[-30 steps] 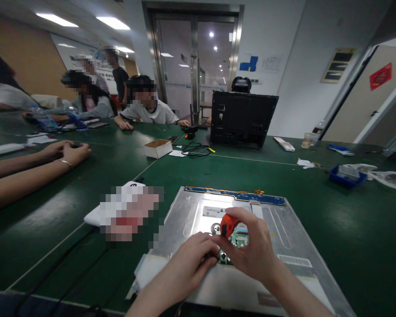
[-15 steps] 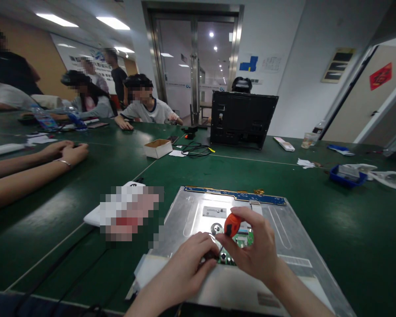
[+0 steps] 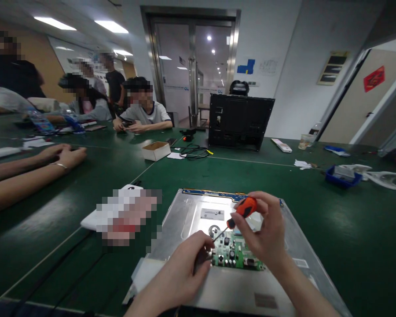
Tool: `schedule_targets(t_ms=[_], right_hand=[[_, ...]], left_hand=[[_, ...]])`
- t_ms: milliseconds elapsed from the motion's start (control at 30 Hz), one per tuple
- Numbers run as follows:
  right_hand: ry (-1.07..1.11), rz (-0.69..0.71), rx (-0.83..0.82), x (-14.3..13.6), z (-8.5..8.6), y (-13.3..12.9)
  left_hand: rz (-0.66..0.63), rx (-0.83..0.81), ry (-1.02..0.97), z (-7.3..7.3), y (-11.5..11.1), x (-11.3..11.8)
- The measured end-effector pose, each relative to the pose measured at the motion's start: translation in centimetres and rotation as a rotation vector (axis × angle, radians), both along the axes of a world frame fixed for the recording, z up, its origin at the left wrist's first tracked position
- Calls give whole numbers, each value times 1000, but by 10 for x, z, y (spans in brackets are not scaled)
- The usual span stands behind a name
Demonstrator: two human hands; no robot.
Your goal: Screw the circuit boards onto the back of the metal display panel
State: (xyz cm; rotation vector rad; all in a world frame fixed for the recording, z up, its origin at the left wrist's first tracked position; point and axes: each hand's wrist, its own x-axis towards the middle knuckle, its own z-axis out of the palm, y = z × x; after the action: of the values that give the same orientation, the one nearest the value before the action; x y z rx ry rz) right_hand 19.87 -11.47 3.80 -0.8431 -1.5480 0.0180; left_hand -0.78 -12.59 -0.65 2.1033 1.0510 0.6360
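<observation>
A silver metal display panel (image 3: 178,229) lies flat on the green table, with a green circuit board (image 3: 239,253) on its middle. My right hand (image 3: 265,229) grips the orange and black handle of a screwdriver (image 3: 246,208), tilted so its shaft runs down and left. The shaft ends by the fingertips of my left hand (image 3: 193,259), at the board's left edge. My left fingers are curled closed there; what they may pinch is hidden. A blue strip board (image 3: 211,193) runs along the panel's far edge.
Left of the panel lies a white device (image 3: 92,219), partly blurred. Another person's hands (image 3: 64,156) rest at the left. Farther off are an open small box (image 3: 155,151), black cables (image 3: 196,152) and a black monitor (image 3: 240,121). A blue tray (image 3: 343,177) sits at the right.
My right hand has moved right and slightly up, and the screwdriver now leans over with its shaft visible. More of the circuit board shows. A person across the table has drawn both hands together.
</observation>
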Motion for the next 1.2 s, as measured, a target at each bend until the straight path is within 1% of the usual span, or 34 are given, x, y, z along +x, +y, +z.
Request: schedule_targets(t_ms=[100, 167, 233, 300, 367, 433, 467, 500, 600, 667, 767, 900, 1033, 1133, 1200], right_hand=[[175, -70, -190, 19, 6, 5], [292, -78, -336, 36, 8, 6], [371, -56, -490, 54, 7, 8], [434, -31, -604, 73, 1, 12], [480, -25, -678, 89, -8, 19], [578, -18, -754, 102, -18, 28], [621, 1, -816, 107, -22, 34], [640, 8, -846, 111, -25, 39], [668, 40, -897, 116, -30, 52], [691, 62, -915, 118, -32, 58], [737, 79, -931, 119, -36, 61], [770, 98, -931, 120, -41, 58], [777, 123, -917, 121, -40, 51], [792, 119, -891, 121, -37, 48], [806, 108, -869, 122, -35, 48]], left_hand=[[64, 5, -15, -2, 1, -1], [91, 12, -7, -2, 3, -2], [105, 25, 9, 1, 6, -3], [103, 57, 45, 7, 12, -2], [92, 100, 115, 18, 21, 1], [94, 158, 217, 31, 33, 7], [93, 177, 285, 37, 39, 12], [87, 191, 362, 42, 46, 16], [78, 224, 584, 51, 68, 32], [65, 209, 680, 51, 82, 42], [63, 172, 740, 46, 99, 53], [8, 146, 739, 41, 111, 57], [-56, 135, 677, 41, 115, 55], [-57, 149, 655, 47, 114, 57], [-61, 183, 610, 54, 112, 64]])
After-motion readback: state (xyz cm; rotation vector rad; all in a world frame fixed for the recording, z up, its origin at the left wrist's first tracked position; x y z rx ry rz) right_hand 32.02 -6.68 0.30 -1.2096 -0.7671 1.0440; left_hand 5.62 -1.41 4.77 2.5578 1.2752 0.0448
